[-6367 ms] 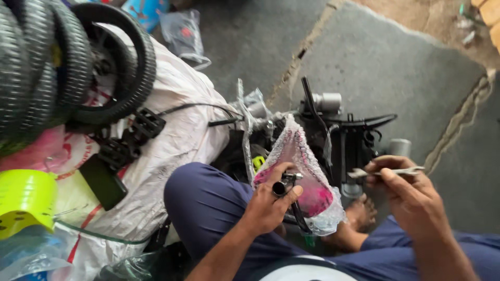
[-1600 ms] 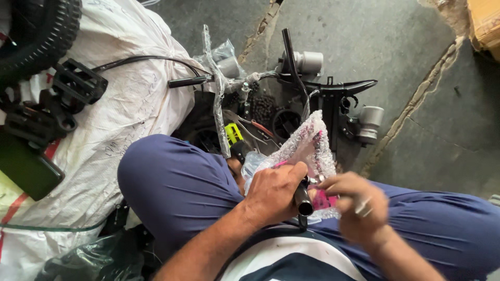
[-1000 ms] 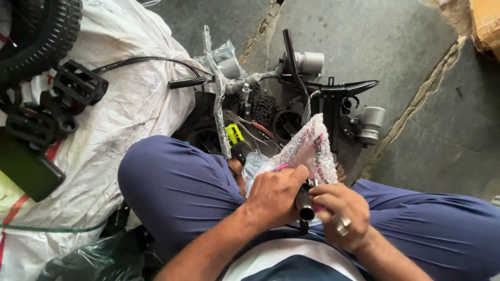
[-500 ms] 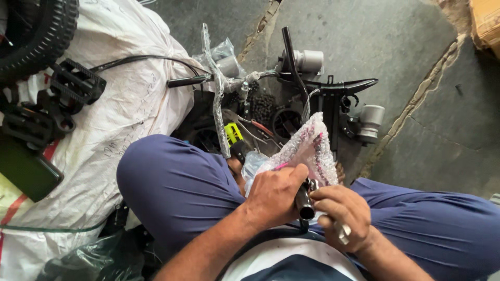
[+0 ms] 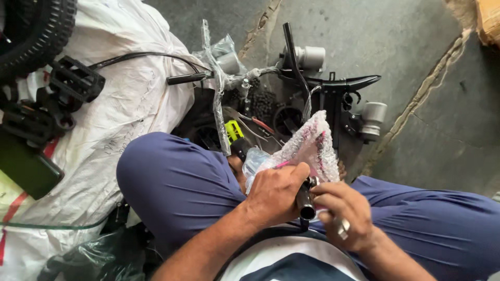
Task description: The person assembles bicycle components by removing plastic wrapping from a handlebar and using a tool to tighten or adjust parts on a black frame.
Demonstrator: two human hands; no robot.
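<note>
I sit cross-legged in dark blue trousers. My left hand (image 5: 273, 195) grips a short black tube (image 5: 303, 202), the end of a part wrapped in pink-tinted bubble wrap (image 5: 307, 147) that sticks up past my fingers. My right hand (image 5: 346, 211) is closed around a small silver metal tool (image 5: 341, 227) and touches the tube's open end from the right. Both hands meet above my lap.
Black bicycle parts lie on the concrete floor ahead: a frame piece (image 5: 333, 86), grey cylinders (image 5: 374, 115), a cable and handle (image 5: 185, 78). A white sack (image 5: 125, 104) lies left, with black pedals (image 5: 75, 80), a tyre (image 5: 31, 31) and a dark green flat object (image 5: 26, 166).
My right hand, once held out to the right with the silver tool, has come in against the tube in my left hand. Over the last second it barely shifts.
</note>
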